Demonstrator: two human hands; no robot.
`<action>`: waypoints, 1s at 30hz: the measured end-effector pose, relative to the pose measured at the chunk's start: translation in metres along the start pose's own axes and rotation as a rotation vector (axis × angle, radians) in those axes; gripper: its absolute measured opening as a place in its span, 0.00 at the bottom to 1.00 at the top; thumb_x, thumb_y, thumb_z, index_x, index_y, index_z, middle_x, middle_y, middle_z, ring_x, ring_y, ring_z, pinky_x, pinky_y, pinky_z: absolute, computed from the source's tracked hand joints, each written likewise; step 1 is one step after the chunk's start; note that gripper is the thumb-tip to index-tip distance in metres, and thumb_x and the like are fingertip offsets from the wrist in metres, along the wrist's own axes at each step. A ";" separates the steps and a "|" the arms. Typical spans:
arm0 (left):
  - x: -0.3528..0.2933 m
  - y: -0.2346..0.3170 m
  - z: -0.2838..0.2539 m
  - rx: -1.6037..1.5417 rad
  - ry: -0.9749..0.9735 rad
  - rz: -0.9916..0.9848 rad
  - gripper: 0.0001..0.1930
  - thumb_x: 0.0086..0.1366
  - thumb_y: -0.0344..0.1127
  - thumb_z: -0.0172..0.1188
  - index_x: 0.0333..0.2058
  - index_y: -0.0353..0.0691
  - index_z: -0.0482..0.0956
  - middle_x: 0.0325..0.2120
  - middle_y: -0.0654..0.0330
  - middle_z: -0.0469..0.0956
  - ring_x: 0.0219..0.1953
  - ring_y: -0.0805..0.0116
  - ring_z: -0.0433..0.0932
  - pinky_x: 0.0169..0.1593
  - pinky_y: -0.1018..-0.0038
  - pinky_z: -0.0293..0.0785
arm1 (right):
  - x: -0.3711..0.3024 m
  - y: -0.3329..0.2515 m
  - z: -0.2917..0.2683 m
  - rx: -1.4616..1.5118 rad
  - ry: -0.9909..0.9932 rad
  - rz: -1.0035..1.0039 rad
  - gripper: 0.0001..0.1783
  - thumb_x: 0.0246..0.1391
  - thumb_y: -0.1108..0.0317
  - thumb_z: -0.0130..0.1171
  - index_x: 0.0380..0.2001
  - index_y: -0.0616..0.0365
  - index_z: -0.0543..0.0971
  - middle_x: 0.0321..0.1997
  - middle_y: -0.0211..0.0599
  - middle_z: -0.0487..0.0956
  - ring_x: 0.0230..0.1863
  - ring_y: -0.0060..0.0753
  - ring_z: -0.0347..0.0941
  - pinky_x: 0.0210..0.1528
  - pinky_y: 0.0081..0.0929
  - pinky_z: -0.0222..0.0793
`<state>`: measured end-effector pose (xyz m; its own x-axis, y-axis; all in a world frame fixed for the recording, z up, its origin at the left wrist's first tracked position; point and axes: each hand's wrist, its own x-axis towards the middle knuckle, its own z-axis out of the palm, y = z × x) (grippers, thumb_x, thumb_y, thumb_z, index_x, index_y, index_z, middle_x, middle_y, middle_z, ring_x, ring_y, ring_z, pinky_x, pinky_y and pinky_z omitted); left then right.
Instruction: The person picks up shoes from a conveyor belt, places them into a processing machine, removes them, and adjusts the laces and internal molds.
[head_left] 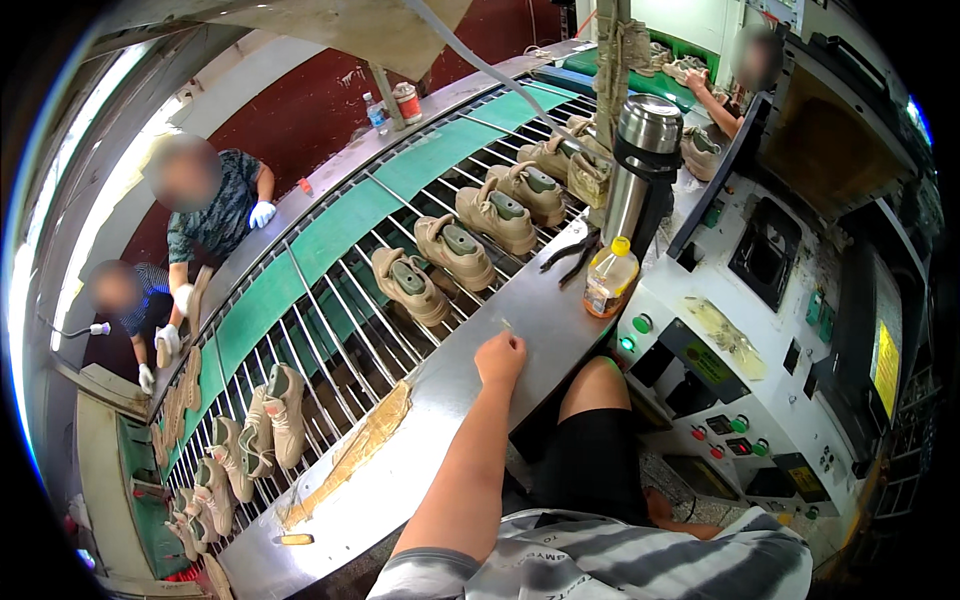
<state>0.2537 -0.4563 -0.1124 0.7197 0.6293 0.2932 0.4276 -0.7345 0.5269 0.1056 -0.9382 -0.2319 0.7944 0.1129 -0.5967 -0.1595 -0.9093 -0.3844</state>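
Observation:
My left hand (500, 358) is closed in a loose fist on the bare metal ledge (440, 420), with nothing showing in it. Beyond it, a row of beige shoes (455, 250) sits on the metal rods of a conveyor (330, 300). The closest shoe (410, 286) is apart from the hand. Low at my right side, by the black shorts, part of my right hand (657, 505) shows; its fingers cannot be made out. To the right of my left hand stand a bottle of amber liquid with a yellow cap (611, 278) and dark-handled pliers (570, 258).
A tall steel thermos (630, 180) stands by a post. At right is a white machine (720, 370) with buttons. More shoes (250, 430) lie on the rods at left. Two co-workers (215, 205) are across the conveyor, another (750, 70) at the far right. A green strip (350, 235) runs along the rods.

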 end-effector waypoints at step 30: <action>-0.006 -0.010 -0.007 -0.106 -0.062 -0.018 0.11 0.56 0.41 0.56 0.23 0.39 0.78 0.23 0.52 0.79 0.29 0.49 0.78 0.35 0.56 0.74 | 0.101 -0.051 -0.017 -0.097 0.110 -0.049 0.12 0.56 0.61 0.49 0.33 0.58 0.76 0.27 0.43 0.74 0.30 0.44 0.71 0.34 0.40 0.66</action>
<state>0.2415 -0.4511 -0.1136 0.7465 0.6226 0.2348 0.3826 -0.6903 0.6141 0.2038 -0.8876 -0.2604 0.8601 0.1184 -0.4961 -0.0660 -0.9387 -0.3385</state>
